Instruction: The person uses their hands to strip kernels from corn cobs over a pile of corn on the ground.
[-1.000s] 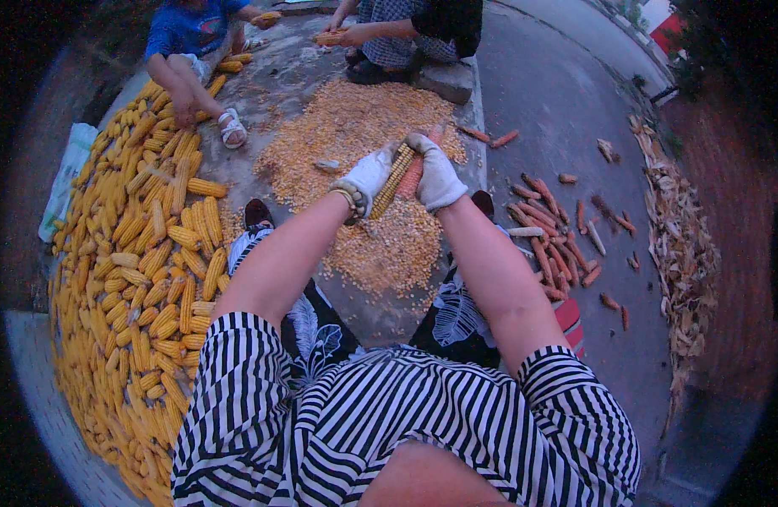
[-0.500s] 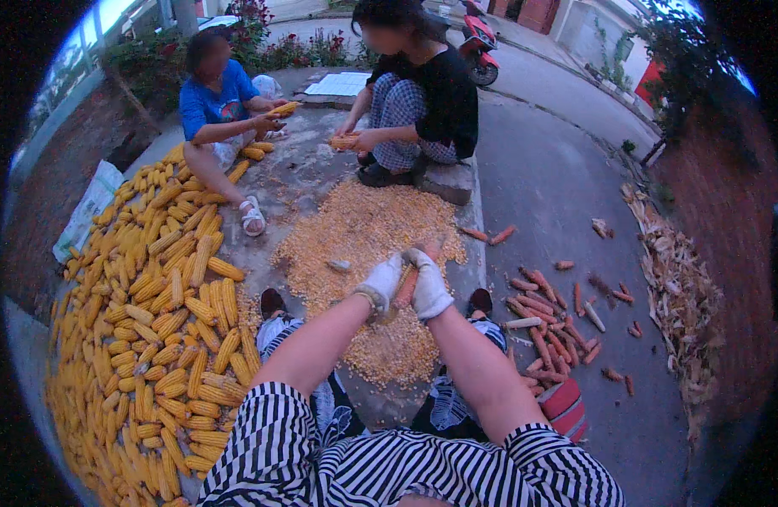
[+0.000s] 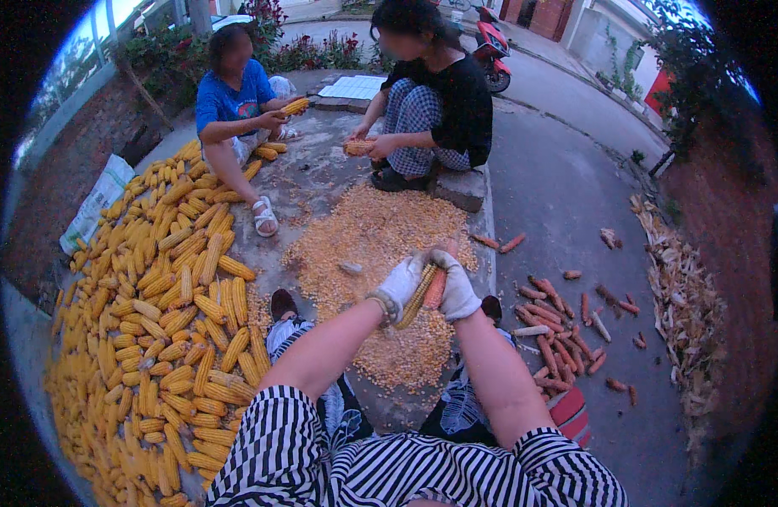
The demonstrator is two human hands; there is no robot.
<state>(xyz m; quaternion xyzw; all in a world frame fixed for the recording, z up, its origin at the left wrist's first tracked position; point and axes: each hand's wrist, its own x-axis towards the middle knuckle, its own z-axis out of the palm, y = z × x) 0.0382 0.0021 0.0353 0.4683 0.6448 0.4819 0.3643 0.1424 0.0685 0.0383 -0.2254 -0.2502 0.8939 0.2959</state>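
Observation:
Both my hands wear whitish work gloves and meet in front of me above a heap of loose corn kernels [image 3: 376, 232]. My left hand [image 3: 397, 286] is closed around a yellow ear of corn [image 3: 416, 300], held at a slant. Pressed against its side is a reddish, stripped corncob [image 3: 435, 290], which my right hand [image 3: 459, 291] grips. The fingertips of both hands are partly hidden behind the two pieces. To my left spreads a big pile of husked yellow corn ears [image 3: 174, 338].
Stripped cobs [image 3: 558, 325] lie scattered on the right, beside a red-grey striped item [image 3: 569, 414]. Dry husks [image 3: 680, 313] line the far right. Ahead, a person in blue [image 3: 237, 101] and a person in black [image 3: 448, 110] each hold corn. A red scooter [image 3: 492, 51] stands behind them.
My hands have turned, so the yellow ear now shows plainly beside the reddish cob. The whole view has shifted a little, with things appearing slightly farther right and lower.

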